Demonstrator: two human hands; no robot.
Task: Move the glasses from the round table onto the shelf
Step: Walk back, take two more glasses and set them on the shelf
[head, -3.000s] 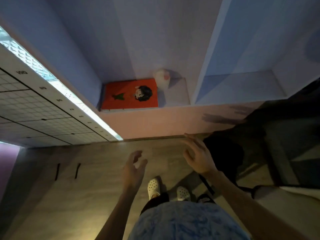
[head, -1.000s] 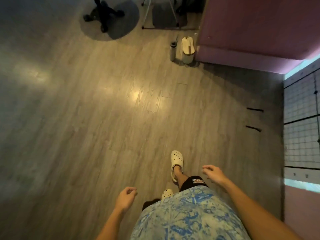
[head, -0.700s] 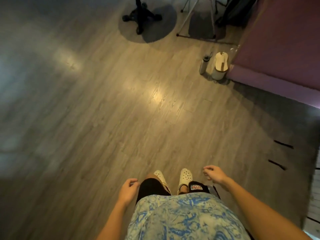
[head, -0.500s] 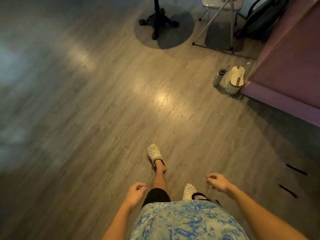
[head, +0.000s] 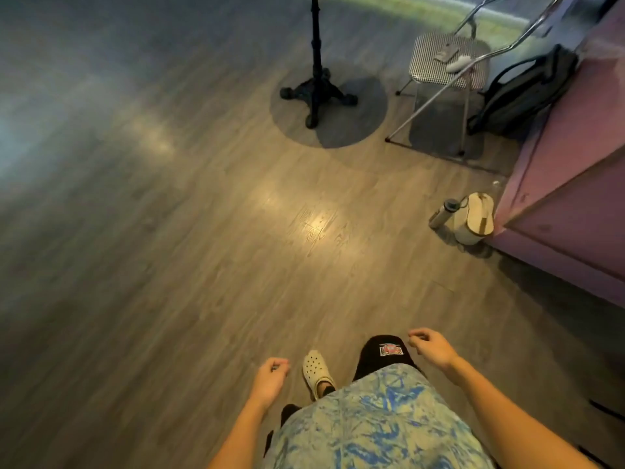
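Blue-patterned shirt (head: 372, 421) fills the bottom edge, person mid-stride on wood floor (head: 169, 248), one pale clog (head: 316, 368) forward. Left hand (head: 270, 377): fingers curled loosely inward, holding nothing. Right hand (head: 431, 346): fingers bent, half curled, also empty.

Further out on the right: a bottle (head: 443, 214) and a pale bag (head: 475, 218) on the floor against a pink cabinet (head: 568, 198). Beyond that a checked chair (head: 446, 62) with small items on the seat, too blurred to name, and a black backpack (head: 521, 93) beside it.

Far centre: black pedestal (head: 317, 86) with clawed feet, round shadow under it. Likely the round table's base; the top is cut off by the frame.

Glasses: not in view. Presumably on that tabletop, can't confirm. Shelf not in view either.

Handling, as judgement: glasses are light, rigid, fragile and smooth, slippery if wet. Take each around the mid-body with thumb opposing fingers, not by the rim. If stemmed, pinch low on the bowl or the stem. One per hand is safest for the walk; don't let them clink. Set down base-first, flat.
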